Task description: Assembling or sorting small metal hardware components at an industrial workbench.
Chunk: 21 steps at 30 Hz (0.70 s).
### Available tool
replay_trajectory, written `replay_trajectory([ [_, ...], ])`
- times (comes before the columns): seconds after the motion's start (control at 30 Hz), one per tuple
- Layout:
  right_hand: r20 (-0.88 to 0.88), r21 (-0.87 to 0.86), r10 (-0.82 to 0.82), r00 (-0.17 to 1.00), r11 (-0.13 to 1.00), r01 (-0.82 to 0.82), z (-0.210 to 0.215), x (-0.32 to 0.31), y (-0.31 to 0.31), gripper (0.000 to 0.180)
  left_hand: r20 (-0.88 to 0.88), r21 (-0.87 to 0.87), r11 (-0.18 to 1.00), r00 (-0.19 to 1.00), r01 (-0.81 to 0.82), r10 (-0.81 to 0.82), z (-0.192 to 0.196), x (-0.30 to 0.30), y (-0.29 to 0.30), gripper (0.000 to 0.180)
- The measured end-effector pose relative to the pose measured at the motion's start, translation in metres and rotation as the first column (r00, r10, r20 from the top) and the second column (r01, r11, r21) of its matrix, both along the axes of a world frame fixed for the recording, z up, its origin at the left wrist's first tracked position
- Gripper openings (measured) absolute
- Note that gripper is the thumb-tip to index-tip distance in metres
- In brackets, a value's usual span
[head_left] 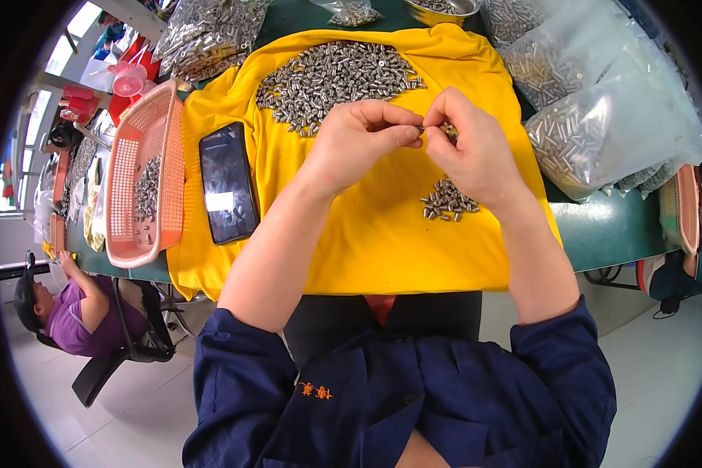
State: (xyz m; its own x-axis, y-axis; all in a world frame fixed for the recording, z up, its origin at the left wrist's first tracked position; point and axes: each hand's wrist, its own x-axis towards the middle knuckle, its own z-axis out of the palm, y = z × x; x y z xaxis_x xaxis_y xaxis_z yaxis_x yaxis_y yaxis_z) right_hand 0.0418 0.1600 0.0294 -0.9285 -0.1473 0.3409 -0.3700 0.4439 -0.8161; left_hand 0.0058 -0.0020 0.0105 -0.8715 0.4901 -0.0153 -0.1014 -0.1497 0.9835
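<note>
My left hand (351, 144) and my right hand (476, 152) meet above a yellow cloth (366, 249), fingertips pinched close together. Between them is a small dark metal part (422, 131), mostly covered by the fingers, so its exact kind does not show. Some more metal pieces (449, 132) glint inside the curled fingers of the right hand. Beyond the hands spreads a large pile of small silvery metal cylinders (339, 78). A smaller heap of similar cylinders (448, 201) lies just below my right hand.
A black phone (228, 187) lies left on the cloth. Beside it stands a pink plastic basket (117, 210) with some metal pieces. Clear bags of metal parts (573, 148) crowd the right; another bag (210, 35) lies far left. A person in purple (93, 316) sits at left.
</note>
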Motion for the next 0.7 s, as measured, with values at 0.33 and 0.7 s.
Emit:
replay_trajectory([
  [0.33, 0.068, -0.091, -0.116, 0.991, 0.988, 0.122, -0.003, -0.006, 0.01, 0.01, -0.375, -0.513, 0.83, 0.927, -0.22, 0.014, 0.002, 0.0, -0.002, 0.017],
  [0.7, 0.171, -0.111, -0.013, 0.985, 0.993, 0.032, 0.001, -0.003, 0.005, 0.006, -0.352, -0.256, 0.952, 0.933, -0.166, 0.068, -0.008, -0.003, 0.0, 0.015],
])
